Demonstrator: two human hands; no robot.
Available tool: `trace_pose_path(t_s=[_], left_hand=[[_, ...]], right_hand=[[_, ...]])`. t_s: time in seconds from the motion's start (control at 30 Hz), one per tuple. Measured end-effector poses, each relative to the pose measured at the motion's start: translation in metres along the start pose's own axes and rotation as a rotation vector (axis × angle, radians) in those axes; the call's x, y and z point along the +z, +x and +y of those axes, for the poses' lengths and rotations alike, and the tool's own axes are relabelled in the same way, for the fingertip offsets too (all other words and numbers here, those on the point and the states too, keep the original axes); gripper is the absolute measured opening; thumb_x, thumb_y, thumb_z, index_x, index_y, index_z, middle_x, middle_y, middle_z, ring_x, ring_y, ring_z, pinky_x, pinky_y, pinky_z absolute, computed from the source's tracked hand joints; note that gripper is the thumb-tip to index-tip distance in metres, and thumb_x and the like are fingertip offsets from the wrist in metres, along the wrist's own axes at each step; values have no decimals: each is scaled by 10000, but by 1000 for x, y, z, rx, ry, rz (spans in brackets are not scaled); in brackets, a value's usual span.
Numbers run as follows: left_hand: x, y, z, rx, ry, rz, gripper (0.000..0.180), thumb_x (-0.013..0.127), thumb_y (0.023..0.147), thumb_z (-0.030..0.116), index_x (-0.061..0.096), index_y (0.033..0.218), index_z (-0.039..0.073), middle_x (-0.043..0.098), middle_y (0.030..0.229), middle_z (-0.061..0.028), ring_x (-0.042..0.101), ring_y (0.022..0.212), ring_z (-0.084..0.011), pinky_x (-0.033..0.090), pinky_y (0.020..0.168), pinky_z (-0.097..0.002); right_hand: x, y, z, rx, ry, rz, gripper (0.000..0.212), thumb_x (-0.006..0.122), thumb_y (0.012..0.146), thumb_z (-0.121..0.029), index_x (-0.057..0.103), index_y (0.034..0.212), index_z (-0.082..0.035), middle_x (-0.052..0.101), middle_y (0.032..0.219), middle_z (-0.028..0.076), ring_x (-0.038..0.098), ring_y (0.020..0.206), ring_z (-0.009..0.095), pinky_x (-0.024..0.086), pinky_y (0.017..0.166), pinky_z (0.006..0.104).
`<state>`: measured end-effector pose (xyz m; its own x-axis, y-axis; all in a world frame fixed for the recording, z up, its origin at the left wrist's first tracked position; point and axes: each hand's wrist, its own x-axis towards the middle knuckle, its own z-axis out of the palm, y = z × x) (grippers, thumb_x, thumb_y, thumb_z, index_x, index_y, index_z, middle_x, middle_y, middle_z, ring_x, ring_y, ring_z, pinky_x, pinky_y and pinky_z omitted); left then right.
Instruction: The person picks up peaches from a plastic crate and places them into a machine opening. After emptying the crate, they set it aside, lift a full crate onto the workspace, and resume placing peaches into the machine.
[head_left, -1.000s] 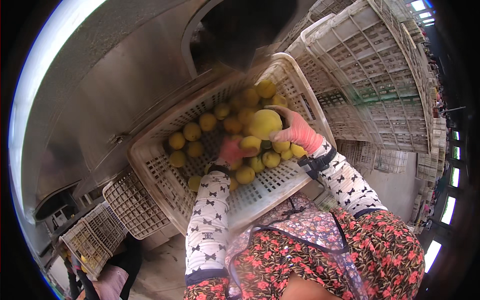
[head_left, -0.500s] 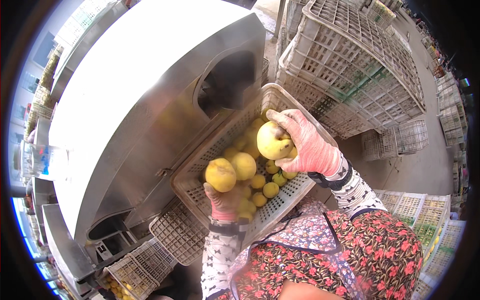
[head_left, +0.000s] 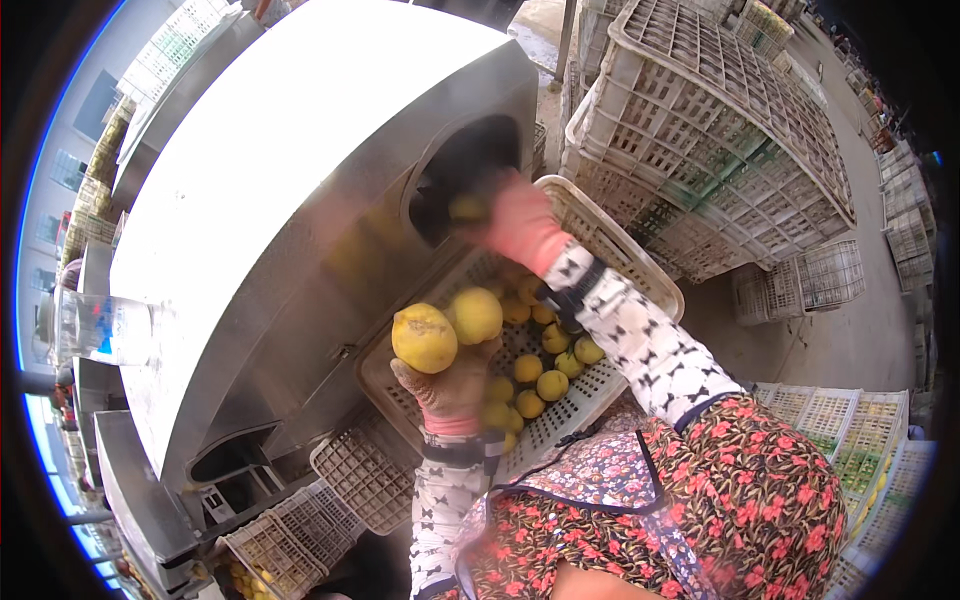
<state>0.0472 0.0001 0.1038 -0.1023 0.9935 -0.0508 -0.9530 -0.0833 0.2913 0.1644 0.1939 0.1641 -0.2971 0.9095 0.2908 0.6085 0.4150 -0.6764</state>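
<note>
My left hand (head_left: 445, 393), in a pink and tan glove, cups two large yellow peaches: one with brown marks (head_left: 425, 338) and a paler one (head_left: 474, 315). It is over the left part of a white plastic crate (head_left: 640, 262). My right hand (head_left: 517, 222), gloved in pink and blurred, reaches into the dark oval opening (head_left: 430, 200) of a metal machine. At its fingertips is a yellow peach (head_left: 468, 208), dim in the shadow; the fingers are partly hidden. Several smaller yellow peaches (head_left: 552, 384) lie on the crate's perforated bottom.
The machine's curved metal housing (head_left: 250, 180) borders the crate on the left. Stacked white crates (head_left: 700, 150) rise at the far right. An empty crate (head_left: 365, 478) and a crate of yellow fruit (head_left: 290, 540) are at lower left. Fruit-filled crates (head_left: 860, 430) line the right.
My right hand has moved up and left from above the crate to the machine's opening, taking a peach along. My left hand still holds its two peaches, slightly turned.
</note>
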Motion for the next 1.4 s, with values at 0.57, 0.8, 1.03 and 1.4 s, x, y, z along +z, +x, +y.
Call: trace_pose_path(t_s=[0.57,0.8,1.03,1.4], left_hand=[[17,41,-15,152,71,-63,917,611,745,723,449,1362,64,541,1320,-113,476,1247,-312,343,1067,-535],[-17,36,11,92,193,-15,697,715,808,444,469,1338,64,559,1272,-130,543,1121,-296,460,921,-450],[-30,37,6,145,115,123,522,689,852,353,538,1268,77,593,1218,-85,556,1065,-255,457,856,-435],[11,73,-14,218,768,-39,497,480,974,417,475,1317,58,564,1282,-128,577,1114,-263,463,972,-411]], right_hand=[[-8,-63,21,-146,335,-204,993,848,620,-418,382,1407,-32,502,1292,232,532,1164,385,446,989,389],[-13,-16,34,-127,109,-105,810,765,673,-366,451,1347,-45,516,1262,214,507,1177,364,426,1008,421],[44,67,46,-141,-305,-341,779,778,668,-433,501,1260,-10,497,1247,251,533,1070,434,469,923,461],[3,-60,8,-252,326,-151,983,839,628,-476,420,1384,-7,560,1186,230,526,1149,363,409,1001,410]])
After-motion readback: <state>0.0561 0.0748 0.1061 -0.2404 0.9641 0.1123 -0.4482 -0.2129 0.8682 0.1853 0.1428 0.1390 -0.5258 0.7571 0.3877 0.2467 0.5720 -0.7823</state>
